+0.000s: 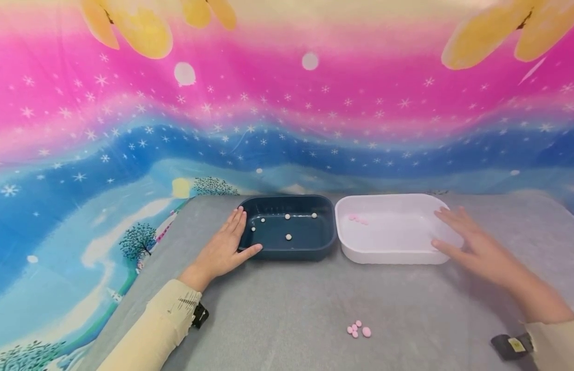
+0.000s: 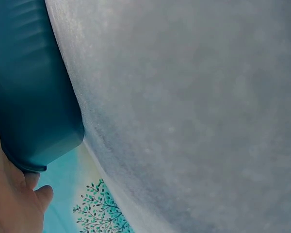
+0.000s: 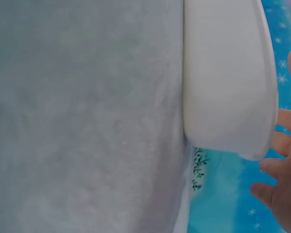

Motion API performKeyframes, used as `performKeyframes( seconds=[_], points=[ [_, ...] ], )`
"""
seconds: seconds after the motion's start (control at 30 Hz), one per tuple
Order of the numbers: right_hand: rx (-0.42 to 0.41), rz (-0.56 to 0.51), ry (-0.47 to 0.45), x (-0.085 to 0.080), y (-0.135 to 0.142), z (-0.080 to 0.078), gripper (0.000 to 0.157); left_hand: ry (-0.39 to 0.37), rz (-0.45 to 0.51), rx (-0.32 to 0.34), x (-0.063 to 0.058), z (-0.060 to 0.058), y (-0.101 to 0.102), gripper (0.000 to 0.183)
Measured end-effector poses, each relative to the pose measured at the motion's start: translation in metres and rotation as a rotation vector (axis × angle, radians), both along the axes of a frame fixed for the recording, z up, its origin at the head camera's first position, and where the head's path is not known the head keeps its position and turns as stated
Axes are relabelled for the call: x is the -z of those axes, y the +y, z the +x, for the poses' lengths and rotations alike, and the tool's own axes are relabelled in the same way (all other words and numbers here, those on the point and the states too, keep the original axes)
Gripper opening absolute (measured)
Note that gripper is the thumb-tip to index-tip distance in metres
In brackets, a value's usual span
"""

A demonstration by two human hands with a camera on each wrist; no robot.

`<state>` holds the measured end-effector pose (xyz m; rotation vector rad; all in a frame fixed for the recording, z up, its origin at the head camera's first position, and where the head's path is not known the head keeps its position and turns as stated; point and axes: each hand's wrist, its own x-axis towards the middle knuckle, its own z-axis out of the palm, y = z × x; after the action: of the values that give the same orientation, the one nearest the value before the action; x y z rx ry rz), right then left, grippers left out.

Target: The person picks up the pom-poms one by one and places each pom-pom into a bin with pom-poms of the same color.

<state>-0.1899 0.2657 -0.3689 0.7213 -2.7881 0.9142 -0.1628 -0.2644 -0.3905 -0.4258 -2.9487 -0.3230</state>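
Note:
My left hand (image 1: 225,248) rests on the left end of a dark blue tray (image 1: 296,254), fingers straight along the rim and thumb at the front corner. Several small white balls (image 1: 289,237) lie scattered inside that tray. At the right end of a white tray (image 1: 393,257), my right hand (image 1: 477,247) is spread, its fingertips and thumb over the rim. Some small pink pieces (image 1: 358,219) lie in the white tray's left part. In the right wrist view the fingers (image 3: 274,167) stand beside the white tray's end. The left wrist view shows the blue tray's outer wall (image 2: 39,97).
Several pink balls (image 1: 358,329) sit in a cluster on the grey cloth (image 1: 277,309) in front of the trays. Behind the table hangs a colourful backdrop (image 1: 268,103) with snowflakes and trees. The two trays stand side by side, near the table's back edge.

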Motion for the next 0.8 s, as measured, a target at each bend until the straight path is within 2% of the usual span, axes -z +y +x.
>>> performKeyframes(
  seconds=[0.3,0.6,0.8],
  points=[
    [0.022,0.041,-0.019,0.001,0.003,-0.006,0.079,0.015,0.008,0.000,-0.001,0.001,0.000,0.096],
    [0.049,0.106,-0.105,-0.001,0.001,-0.009,0.091,0.006,-0.012,0.001,0.000,0.000,0.000,0.096],
    [0.045,0.128,-0.095,-0.001,0.000,-0.014,0.099,0.003,-0.007,0.003,0.000,-0.001,0.000,0.096]
  ],
)
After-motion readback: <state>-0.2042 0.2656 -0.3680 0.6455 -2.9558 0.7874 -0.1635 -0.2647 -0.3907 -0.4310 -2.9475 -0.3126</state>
